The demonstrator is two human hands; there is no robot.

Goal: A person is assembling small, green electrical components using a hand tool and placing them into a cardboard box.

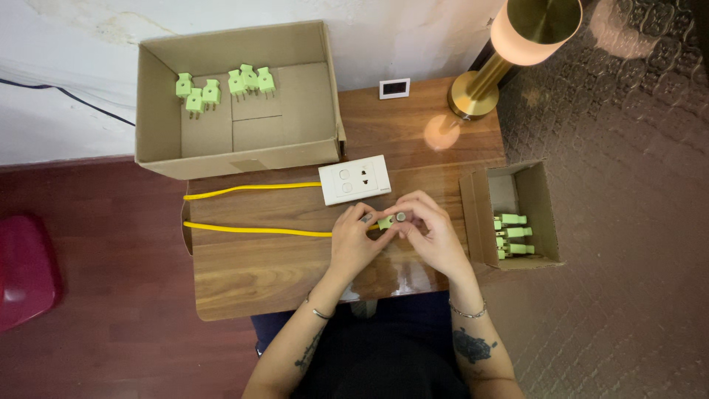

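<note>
Both hands' fingers (pixel 367 218) pinch one small blocky green plastic plug (pixel 386 221) over glossy wood.

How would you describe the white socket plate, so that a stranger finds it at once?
Start at the wooden table, just right of the large open cardboard box. The white socket plate lies flat there, above both hands, at the end of a yellow cable. It is the only white rectangle with switches and pin holes; the green plugs nearby are much smaller.
</note>
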